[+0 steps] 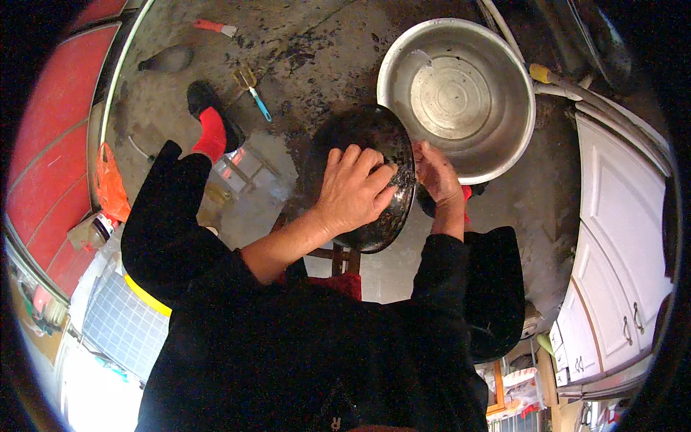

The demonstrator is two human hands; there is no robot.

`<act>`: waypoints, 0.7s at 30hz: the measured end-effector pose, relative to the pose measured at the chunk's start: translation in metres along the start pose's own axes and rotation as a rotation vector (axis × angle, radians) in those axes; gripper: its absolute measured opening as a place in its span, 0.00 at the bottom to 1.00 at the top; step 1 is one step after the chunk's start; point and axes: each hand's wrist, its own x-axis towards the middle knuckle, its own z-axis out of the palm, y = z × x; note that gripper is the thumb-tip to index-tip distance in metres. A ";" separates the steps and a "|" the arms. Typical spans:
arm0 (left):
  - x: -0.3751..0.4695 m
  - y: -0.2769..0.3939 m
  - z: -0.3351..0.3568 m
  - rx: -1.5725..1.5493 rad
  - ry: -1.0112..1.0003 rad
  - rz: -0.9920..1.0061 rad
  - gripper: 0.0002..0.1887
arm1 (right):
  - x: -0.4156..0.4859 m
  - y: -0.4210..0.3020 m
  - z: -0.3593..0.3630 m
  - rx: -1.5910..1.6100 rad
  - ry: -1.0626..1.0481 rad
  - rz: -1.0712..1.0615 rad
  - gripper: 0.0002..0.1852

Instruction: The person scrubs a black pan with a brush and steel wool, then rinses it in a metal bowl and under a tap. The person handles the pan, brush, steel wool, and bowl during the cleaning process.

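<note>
A blackened round metal pan or wok (372, 129), tilted on its side, is in front of me with its dark outer face towards my left hand. My left hand (353, 186) lies against that face with curled fingers, over a dark, rough scrap that looks like a scouring pad (398, 175). My right hand (438, 173) grips the rim at the right, its fingers partly hidden behind the pan. Just beyond, a large round metal basin (453, 97) holds a little water or residue, with dark specks on its inside.
On the wet, dirt-strewn floor lie a red-handled scraper (216, 27), a small hand fork with blue handle (253, 92) and a dark object, perhaps a bottle (167, 58). White cabinets (621, 216) stand right; an orange plastic bag (110, 183) hangs left. A yellow-ended pole (540, 74) is beside the basin.
</note>
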 end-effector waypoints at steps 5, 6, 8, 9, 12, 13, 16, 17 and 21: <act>0.001 -0.023 -0.013 -0.058 0.088 -0.063 0.15 | 0.009 0.016 0.063 0.248 0.130 -0.093 0.19; 0.002 -0.032 -0.018 -0.040 0.119 -0.081 0.14 | 0.012 0.015 0.076 0.264 0.115 -0.097 0.24; 0.006 -0.050 -0.027 -0.031 0.187 -0.108 0.14 | 0.017 0.004 0.113 0.219 0.112 -0.139 0.22; 0.012 -0.056 -0.033 -0.034 0.187 -0.135 0.13 | 0.025 0.000 0.120 0.222 0.109 -0.156 0.20; 0.027 -0.070 -0.039 -0.003 0.344 -0.066 0.15 | 0.048 -0.022 0.130 0.176 -0.071 -0.193 0.17; 0.034 -0.072 -0.041 -0.002 0.370 -0.031 0.15 | 0.053 -0.033 0.131 0.160 -0.147 -0.177 0.16; 0.057 -0.078 -0.044 0.004 0.417 0.061 0.14 | 0.069 -0.051 0.136 0.141 0.054 -0.268 0.15; 0.065 -0.078 -0.043 0.000 0.400 0.068 0.14 | 0.074 -0.059 0.129 0.093 -0.042 -0.296 0.15; 0.082 -0.070 -0.039 0.036 0.317 0.067 0.13 | 0.078 -0.070 0.112 0.121 0.032 -0.250 0.16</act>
